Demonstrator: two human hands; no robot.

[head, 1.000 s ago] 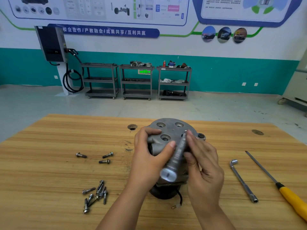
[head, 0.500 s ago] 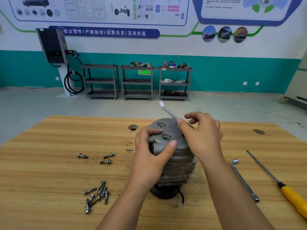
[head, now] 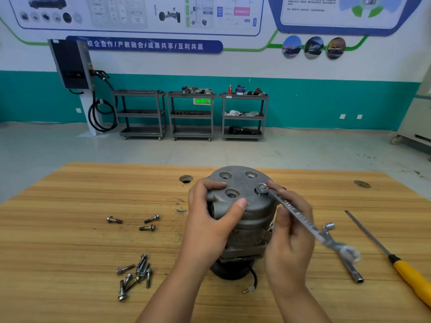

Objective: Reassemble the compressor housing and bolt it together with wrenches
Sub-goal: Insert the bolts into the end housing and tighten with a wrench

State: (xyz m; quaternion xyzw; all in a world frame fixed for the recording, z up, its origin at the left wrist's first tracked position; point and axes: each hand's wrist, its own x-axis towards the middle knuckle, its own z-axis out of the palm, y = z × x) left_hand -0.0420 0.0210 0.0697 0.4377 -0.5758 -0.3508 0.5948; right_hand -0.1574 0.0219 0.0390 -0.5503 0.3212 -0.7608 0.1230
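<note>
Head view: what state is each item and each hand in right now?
compressor housing: upright on the table, three cover holes empty
wrench: ring end on the cover's fourth hole, handle slanting down right
left hand: grips the housing top
right hand: holds the wrench shaft
loose bolts: lying on the table, left of the housing
socket wrench: lying flat, untouched
screwdriver: lying flat, untouched

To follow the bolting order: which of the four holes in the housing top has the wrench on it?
The rightmost, by the right hand: the ring end of the wrench sits on it. The other three are uncovered.
</note>
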